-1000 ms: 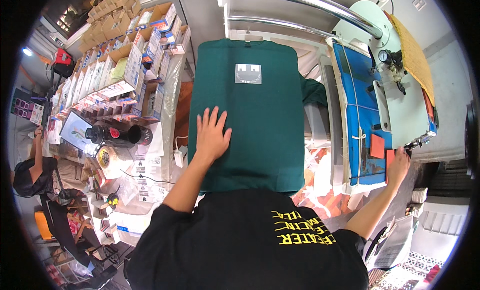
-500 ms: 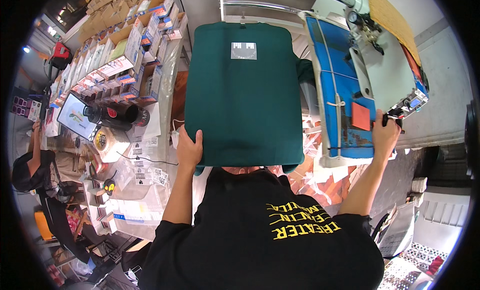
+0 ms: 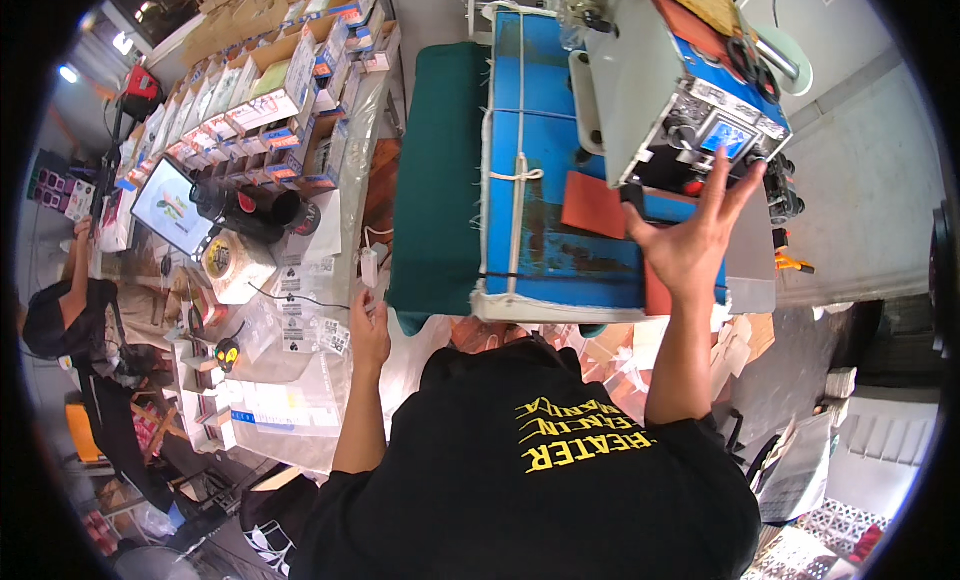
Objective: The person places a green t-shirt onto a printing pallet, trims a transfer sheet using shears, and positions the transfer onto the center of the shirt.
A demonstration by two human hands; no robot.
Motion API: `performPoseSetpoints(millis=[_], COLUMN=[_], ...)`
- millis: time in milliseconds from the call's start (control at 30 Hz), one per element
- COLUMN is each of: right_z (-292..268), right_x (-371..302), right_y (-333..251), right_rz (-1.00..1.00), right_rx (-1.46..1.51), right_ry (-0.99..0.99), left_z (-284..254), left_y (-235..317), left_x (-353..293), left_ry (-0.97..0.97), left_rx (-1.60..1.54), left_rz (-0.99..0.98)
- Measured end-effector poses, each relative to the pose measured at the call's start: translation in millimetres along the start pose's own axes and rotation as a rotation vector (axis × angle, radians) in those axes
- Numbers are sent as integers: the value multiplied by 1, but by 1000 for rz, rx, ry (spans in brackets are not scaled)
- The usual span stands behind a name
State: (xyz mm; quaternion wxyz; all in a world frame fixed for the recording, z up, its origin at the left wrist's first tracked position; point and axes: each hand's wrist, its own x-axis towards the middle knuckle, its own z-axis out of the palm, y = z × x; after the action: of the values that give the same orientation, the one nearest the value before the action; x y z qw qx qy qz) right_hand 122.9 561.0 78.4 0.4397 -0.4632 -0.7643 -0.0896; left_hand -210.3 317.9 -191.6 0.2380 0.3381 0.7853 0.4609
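Note:
My right hand (image 3: 688, 248) reaches over the control box of a heat press (image 3: 628, 100). Its fingers are spread, and one fingertip meets the panel by a small blue screen (image 3: 727, 138). The press's blue upper plate (image 3: 540, 70), tied with white cord, covers most of a dark green fabric (image 3: 432, 195) laid over the flat bed. A red-orange pad (image 3: 596, 206) rests on the blue plate. By the fabric's near left edge, my left hand (image 3: 369, 332) is loosely open and apparently empty, close to a small white plug-like piece (image 3: 370, 268).
On the left, a table holds stacked cardboard boxes (image 3: 255, 100), a tablet (image 3: 170, 206), a black tumbler (image 3: 240, 212) and a tape roll (image 3: 222, 260). Scissors (image 3: 752, 70) lie on top of the press. Another person (image 3: 65, 315) stands at far left.
The press's blue plate has swung left over the green fabric. My right hand has gone from the plate's handle to the control panel. My left hand has let go of the fabric's edge.

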Motion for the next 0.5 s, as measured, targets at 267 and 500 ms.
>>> performPoseSetpoints(millis=[267,500], right_z=[33,42], right_x=[-5,-16], right_y=[-84,-100], right_rz=[-105,-151], right_rx=[-21,-74], right_ry=[25,118], left_z=[-11,-61], left_y=[-28,-6], left_x=[-45,-100], left_ry=[25,-191], left_rx=[54,227], left_rz=[10,-96])
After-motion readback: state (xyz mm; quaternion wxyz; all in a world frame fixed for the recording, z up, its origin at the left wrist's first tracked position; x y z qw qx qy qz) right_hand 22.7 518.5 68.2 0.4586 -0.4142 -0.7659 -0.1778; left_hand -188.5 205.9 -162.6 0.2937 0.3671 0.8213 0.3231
